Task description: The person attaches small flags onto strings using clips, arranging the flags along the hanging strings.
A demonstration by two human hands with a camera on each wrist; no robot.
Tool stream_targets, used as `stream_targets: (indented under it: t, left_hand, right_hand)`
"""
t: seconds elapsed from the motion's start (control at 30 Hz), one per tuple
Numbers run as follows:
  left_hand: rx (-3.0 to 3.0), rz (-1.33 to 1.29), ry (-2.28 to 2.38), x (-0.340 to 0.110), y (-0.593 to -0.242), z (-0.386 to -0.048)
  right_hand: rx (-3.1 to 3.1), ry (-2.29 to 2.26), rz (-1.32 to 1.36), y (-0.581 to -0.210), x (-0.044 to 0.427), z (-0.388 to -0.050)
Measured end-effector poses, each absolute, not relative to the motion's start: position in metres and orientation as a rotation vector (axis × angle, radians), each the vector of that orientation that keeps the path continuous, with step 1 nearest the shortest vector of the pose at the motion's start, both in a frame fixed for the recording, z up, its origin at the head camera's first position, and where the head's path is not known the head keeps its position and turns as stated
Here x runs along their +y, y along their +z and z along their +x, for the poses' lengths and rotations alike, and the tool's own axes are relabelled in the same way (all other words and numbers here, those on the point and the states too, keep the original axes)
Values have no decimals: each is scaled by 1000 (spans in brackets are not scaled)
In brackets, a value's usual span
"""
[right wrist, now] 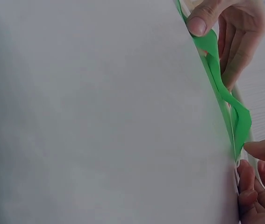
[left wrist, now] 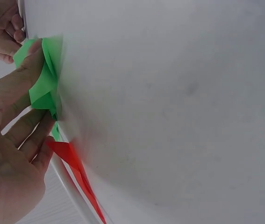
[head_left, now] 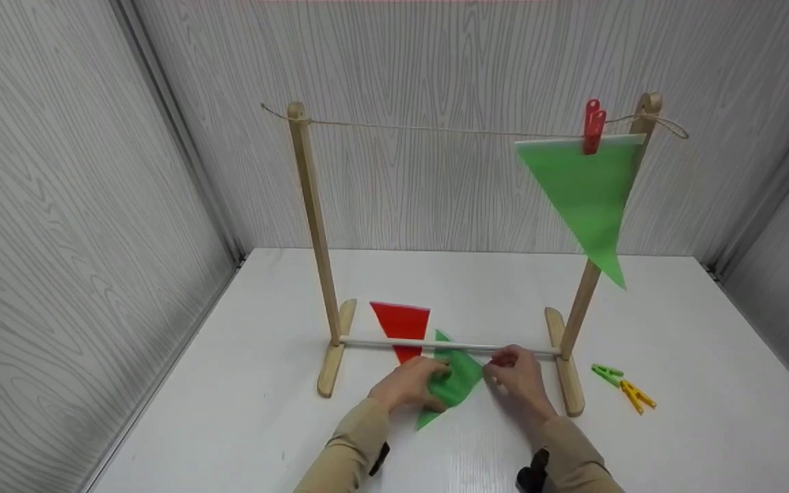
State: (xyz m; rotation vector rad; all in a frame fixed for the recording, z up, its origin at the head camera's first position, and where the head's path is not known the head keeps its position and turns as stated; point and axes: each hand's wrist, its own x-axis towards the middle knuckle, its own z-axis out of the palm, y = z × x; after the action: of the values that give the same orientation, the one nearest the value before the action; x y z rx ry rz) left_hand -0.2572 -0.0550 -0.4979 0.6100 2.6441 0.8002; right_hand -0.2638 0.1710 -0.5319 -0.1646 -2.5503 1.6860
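Observation:
On the table, a green pennant [head_left: 459,378] lies bunched and creased between both hands. My left hand [head_left: 408,385] grips it from the left, with the thumb on one side and the fingers on the other, as the left wrist view shows. At its right corner, my right hand [head_left: 519,378] pinches the edge between thumb and fingertips; the exact contact is partly hidden. A red pennant [head_left: 405,322] lies flat behind my left hand, crossed by the stand's white bar [head_left: 504,347]. Another green pennant [head_left: 583,188] hangs from the string by a red clothespin [head_left: 593,128].
A wooden stand with a left post [head_left: 314,219] and a right post [head_left: 581,301] carries a string [head_left: 422,128] between its tops. To the right of its foot lie a green clothespin [head_left: 607,374] and a yellow clothespin [head_left: 637,396]. Grey wood-grain walls enclose the white table [head_left: 257,383].

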Motion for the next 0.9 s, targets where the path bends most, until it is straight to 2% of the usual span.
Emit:
stream_targets:
  t: [0.9]
  left_hand:
    - [2628, 641, 814, -56, -500, -260]
  right_hand:
    - [-2606, 1531, -109, -533, 167, -264]
